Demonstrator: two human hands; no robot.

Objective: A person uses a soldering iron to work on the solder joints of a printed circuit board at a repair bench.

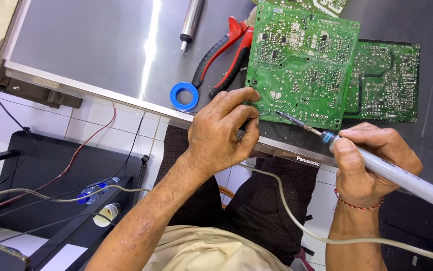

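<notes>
Grey bench: our left hand point(221, 133) pinches thin solder wire point(263, 114) at the green circuit board point(302, 65); right hand point(372, 160) grips the soldering iron point(327, 136). Board looks rigid, fragile; hold edges.

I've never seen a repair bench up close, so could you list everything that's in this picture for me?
Circuit board: one, bright green, on the grey panel, under the hands.
Second circuit board: one, darker green, right of the first, partly beneath it.
Soldering iron: one, pale grey handle, tip touching the bright board.
Solder wire: one thin strand, meeting the iron's tip.
Pliers: one, red and black handles, left of the board.
Blue ring: one, near the panel's edge.
Metal cylinder: one, silver, at the top.
Cables: several, red, black, cream, over the tiled floor.
Black stand: one, lower left.
Left hand: pinching the solder wire.
Right hand: gripping the iron.
</notes>
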